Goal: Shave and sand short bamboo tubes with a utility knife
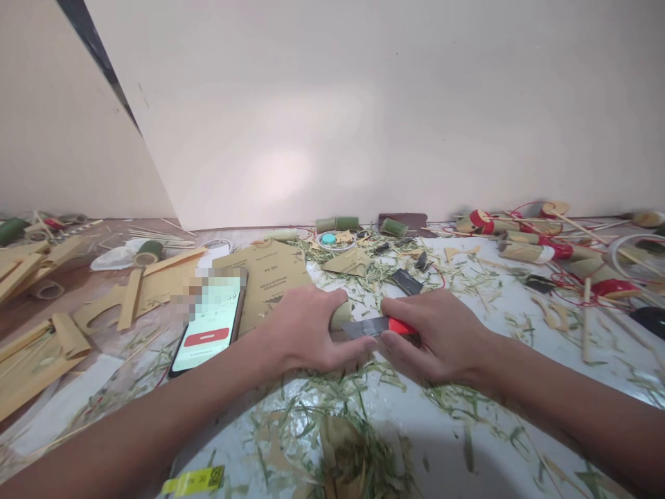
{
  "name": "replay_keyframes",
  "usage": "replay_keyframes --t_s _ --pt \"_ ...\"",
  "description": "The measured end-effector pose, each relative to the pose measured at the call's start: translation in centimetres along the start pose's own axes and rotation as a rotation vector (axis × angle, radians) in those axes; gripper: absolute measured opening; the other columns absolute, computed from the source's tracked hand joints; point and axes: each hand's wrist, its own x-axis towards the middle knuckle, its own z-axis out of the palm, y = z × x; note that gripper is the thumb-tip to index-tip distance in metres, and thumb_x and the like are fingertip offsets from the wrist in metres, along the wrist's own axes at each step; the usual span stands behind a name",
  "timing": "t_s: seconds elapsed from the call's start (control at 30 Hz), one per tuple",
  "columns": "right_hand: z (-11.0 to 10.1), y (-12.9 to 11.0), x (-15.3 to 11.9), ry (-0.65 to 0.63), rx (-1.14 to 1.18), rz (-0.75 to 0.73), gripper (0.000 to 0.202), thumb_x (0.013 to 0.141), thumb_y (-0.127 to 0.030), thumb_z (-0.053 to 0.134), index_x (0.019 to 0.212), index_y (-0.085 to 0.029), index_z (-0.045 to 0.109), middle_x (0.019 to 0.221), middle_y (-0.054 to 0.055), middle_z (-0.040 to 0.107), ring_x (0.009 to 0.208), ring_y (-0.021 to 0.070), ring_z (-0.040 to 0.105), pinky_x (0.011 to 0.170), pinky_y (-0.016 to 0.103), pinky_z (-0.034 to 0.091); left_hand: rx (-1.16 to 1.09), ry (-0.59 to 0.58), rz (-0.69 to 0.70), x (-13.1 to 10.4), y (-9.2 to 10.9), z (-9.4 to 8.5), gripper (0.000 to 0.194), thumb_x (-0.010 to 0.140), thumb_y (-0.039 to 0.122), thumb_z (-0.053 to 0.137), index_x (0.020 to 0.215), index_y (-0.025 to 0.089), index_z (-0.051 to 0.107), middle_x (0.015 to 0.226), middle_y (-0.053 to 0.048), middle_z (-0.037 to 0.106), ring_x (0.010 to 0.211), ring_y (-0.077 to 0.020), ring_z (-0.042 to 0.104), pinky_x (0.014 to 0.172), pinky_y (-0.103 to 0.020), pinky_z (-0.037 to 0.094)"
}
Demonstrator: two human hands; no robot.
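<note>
My left hand [309,329] is wrapped round a short piece of bamboo [341,317]; only its pale green end shows past the fingers. My right hand [433,336] grips the red handle of a utility knife [370,326]. Its grey blade points left and lies against the bamboo's end, close to my left thumb. Green bamboo shavings [343,409] are strewn beneath and around both hands. A brown sheet of sandpaper [267,281] with printed lettering lies behind my left hand.
A lit phone [210,322] rests left of my left hand. Cut brown paper [46,367] covers the far left. Bamboo pieces with red wrapping and string [561,249] are heaped at right. A pale wall [364,111] rises behind. Some bamboo tubes [337,224] lie at its foot.
</note>
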Motion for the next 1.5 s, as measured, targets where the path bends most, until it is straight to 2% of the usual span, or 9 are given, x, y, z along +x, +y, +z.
replay_keyframes --t_s 0.2,0.43,0.6,0.7,0.97,1.17,1.27,1.37,1.5 --pt "0.0 -0.2 0.0 -0.008 -0.007 -0.022 0.032 0.086 -0.041 0.042 0.064 -0.021 0.034 0.049 -0.004 0.04 0.045 0.0094 0.024 0.049 0.027 0.016 -0.05 0.003 0.04 0.0 -0.2 0.3 0.051 0.078 0.069 0.047 0.075 0.019 0.057 0.057 -0.001 0.056 0.052 -0.0151 0.048 0.052 -0.029 0.032" --pt "0.0 -0.2 0.1 -0.016 0.016 -0.032 0.034 0.087 -0.044 0.042 0.064 -0.021 0.034 0.049 -0.004 0.041 0.045 0.0095 0.025 0.049 0.027 0.016 -0.005 -0.037 0.057 0.0 -0.2 0.0 0.048 0.078 0.067 0.047 0.069 0.02 0.052 0.056 0.0 0.055 0.049 -0.0139 0.043 0.047 -0.028 0.025" --pt "0.2 -0.1 0.0 0.045 -0.037 0.002 0.035 0.088 -0.046 0.043 0.065 -0.021 0.035 0.05 -0.004 0.041 0.045 0.0098 0.025 0.048 0.026 0.015 0.012 -0.017 0.032 0.1 -0.2 -0.1 0.048 0.082 0.066 0.042 0.069 0.02 0.047 0.056 -0.001 0.053 0.051 -0.0148 0.043 0.048 -0.029 0.025" --pt "0.3 -0.3 -0.1 0.064 -0.076 0.037 0.034 0.089 -0.046 0.042 0.066 -0.021 0.037 0.052 -0.004 0.045 0.046 0.0104 0.03 0.048 0.026 0.015 0.017 -0.004 0.0 0.1 -0.1 -0.1 0.046 0.083 0.065 0.042 0.069 0.02 0.045 0.058 -0.001 0.053 0.052 -0.0155 0.044 0.048 -0.029 0.025" --pt "0.2 -1.4 0.1 0.07 -0.14 0.203 0.035 0.092 -0.046 0.038 0.067 -0.022 0.037 0.053 -0.003 0.049 0.047 0.0122 0.036 0.049 0.026 0.016 0.025 0.053 -0.123 0.1 0.3 0.3 0.044 0.085 0.062 0.043 0.071 0.02 0.047 0.063 -0.002 0.058 0.056 -0.0175 0.049 0.052 -0.03 0.028" --pt "-0.5 -0.3 0.5 0.073 -0.07 0.43 0.035 0.096 -0.047 0.031 0.072 -0.023 0.038 0.052 -0.003 0.047 0.047 0.0142 0.039 0.05 0.027 0.022 0.022 0.089 -0.177 0.3 0.3 0.7 0.049 0.091 0.062 0.032 0.074 0.02 0.052 0.066 -0.004 0.061 0.059 -0.0193 0.053 0.055 -0.032 0.031" --pt "-0.7 0.2 0.6 0.061 0.018 0.389 0.036 0.096 -0.046 0.027 0.07 -0.023 0.035 0.053 -0.003 0.046 0.048 0.0141 0.041 0.051 0.027 0.024 0.032 0.077 -0.155 0.4 0.2 0.8 0.051 0.09 0.065 0.032 0.081 0.021 0.055 0.072 -0.005 0.065 0.064 -0.0219 0.057 0.057 -0.033 0.034" --pt "-0.8 0.4 0.5 -0.006 0.063 0.296 0.035 0.096 -0.044 0.029 0.069 -0.023 0.033 0.052 -0.004 0.043 0.046 0.0124 0.038 0.05 0.026 0.023 0.033 0.065 -0.125 0.3 0.1 0.8 0.057 0.083 0.073 0.036 0.087 0.02 0.057 0.075 -0.006 0.066 0.068 -0.0243 0.06 0.058 -0.033 0.036" --pt "-0.9 0.3 0.3 -0.109 0.042 0.139 0.032 0.095 -0.043 0.032 0.071 -0.022 0.039 0.053 -0.004 0.047 0.045 0.0112 0.036 0.051 0.027 0.019 0.039 0.054 -0.091 0.2 -0.1 0.7 0.058 0.079 0.076 0.04 0.083 0.021 0.056 0.072 -0.005 0.065 0.065 -0.0236 0.059 0.056 -0.033 0.036"
